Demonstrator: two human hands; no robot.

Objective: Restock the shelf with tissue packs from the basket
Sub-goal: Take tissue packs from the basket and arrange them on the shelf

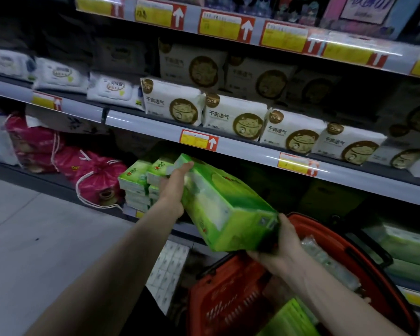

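A long green tissue pack (226,209) is held tilted in the air between both hands, its far end raised toward the lower shelf (252,155) and its near end over the red basket (230,294). The left hand (174,187) clasps the pack's left side near the far end, fingers (184,166) wrapped over the top corner. The right hand (280,248) cups the near end from beneath, fingers closed under it. Just beyond the far end, stacked green tissue packs (137,183) already sit on the lower shelf, with pink drawstring bags (92,175) to their left. Above, white packs with a cat emblem (235,116) line the middle shelf. Another green pack (289,318) lies in the basket, and a white patterned pack (166,270) leans beside it
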